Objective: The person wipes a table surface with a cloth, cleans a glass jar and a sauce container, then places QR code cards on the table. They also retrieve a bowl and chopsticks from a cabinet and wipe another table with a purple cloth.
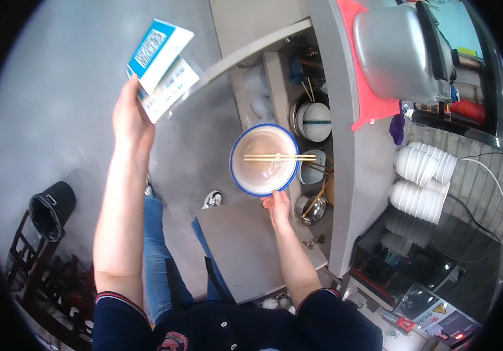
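My left hand point(133, 116) is raised at the upper left, gripping a blue and white card sign point(152, 48) that bears a printed code. A second white printed card point(174, 85) is held along with it, partly overlapped. My right hand point(279, 207) grips the near rim of a round bowl point(262, 175) with a white body and blue edge. A pair of light wooden chopsticks point(273, 157) lies across the bowl, their ends sticking out past its right rim. The bowl is in front of an open cabinet. Most of my right-hand fingers are hidden under it.
Inside the cabinet are a lidded pot point(317, 125), a plastic container point(312, 173) and a steel bowl point(315, 210). An open cabinet door point(238, 245) stands by my legs. The counter point(374, 158) carries stacked white bowls point(418, 199) and a silvery appliance point(392, 52). A black bin point(60, 202) is at left.
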`<state>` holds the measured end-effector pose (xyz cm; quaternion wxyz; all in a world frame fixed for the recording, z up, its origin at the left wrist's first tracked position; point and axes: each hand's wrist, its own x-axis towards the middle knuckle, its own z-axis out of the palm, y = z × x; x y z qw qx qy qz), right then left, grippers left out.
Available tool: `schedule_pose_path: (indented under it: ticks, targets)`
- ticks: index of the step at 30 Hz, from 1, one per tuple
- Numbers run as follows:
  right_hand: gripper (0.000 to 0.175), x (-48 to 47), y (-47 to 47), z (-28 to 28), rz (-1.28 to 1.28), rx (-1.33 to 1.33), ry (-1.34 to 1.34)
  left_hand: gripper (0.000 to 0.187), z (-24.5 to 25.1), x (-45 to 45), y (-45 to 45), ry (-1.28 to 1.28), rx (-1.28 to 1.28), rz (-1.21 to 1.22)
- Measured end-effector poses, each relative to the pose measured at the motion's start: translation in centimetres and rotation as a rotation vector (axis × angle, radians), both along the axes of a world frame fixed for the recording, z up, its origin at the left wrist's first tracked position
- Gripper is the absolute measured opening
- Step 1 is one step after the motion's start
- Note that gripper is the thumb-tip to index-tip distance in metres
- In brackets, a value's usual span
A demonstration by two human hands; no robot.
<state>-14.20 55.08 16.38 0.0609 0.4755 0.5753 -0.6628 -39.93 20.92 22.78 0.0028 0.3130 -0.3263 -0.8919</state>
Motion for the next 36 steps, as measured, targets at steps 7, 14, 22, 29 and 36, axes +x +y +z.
schedule_pose_path:
  ticks: [7, 14, 22, 29, 36]
  targets:
    - [0.019, 1.7, -4.7, 3.6, 0.194, 0.048, -0.083, 0.034, -0.3, 1.1, 0.1, -0.056, 0.140, -0.115]
    - [0.020, 4.0, -5.1, 16.5, 0.251, 0.157, -0.129, 0.033, -0.7, 3.7, 2.6, -0.051, 0.334, -0.329]
    - [0.017, 1.1, -7.6, 30.2, 0.275, 0.250, -0.045, 0.028, 1.3, 6.9, 4.1, -0.262, 0.373, -0.625]
    - [0.019, -10.3, -12.3, 33.5, 0.267, 0.158, 0.087, 0.032, 5.0, -1.1, -15.0, -0.050, 0.207, -0.488]
    - [0.020, -28.2, -13.2, 33.4, 0.359, 0.080, 0.147, 0.032, 11.6, -11.6, -20.5, 0.081, 0.102, -0.284]
